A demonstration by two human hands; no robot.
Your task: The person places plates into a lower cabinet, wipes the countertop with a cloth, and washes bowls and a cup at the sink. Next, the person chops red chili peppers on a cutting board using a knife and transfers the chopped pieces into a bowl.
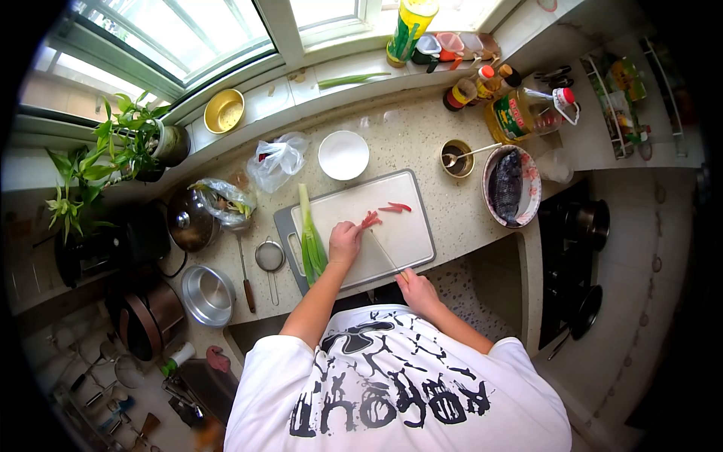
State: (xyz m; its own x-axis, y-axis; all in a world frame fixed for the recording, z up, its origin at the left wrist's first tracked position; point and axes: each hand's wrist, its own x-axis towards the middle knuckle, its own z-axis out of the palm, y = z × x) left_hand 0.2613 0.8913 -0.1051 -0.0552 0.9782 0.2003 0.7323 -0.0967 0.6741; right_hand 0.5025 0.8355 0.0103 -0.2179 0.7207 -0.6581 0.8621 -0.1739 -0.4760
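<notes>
- The surface [410, 135] brings everything around the cutting board [403, 241], which lies nearest me, probably for easy reach; my arms and shirt hide parts of its 6 o'clock edge.
- The patterned bowl [534, 181] sits between 2 and 3 o'clock of the board, likely keeping the dark fish [506, 188] apart; I can't see the fish's underside.
- The green stalks [309, 230] lie along the board's 9 o'clock side, seemingly leaving its middle free; my left forearm is close by their lower end.
- My left hand [345, 242] is bent over, fingertips on the red strips [370, 220] near the board's middle, I think to steady them; the tips are hard to make out.
- My right hand [416, 290] is closed round the knife [404, 276], its blade angled towards 11 o'clock, seemingly to meet the strips; the pale blade blends into the board and my grip covers much of the handle.
- The loose red pieces [395, 207] lie towards 2 o'clock, apparently out of the blade's way; I can't tell how many.
</notes>
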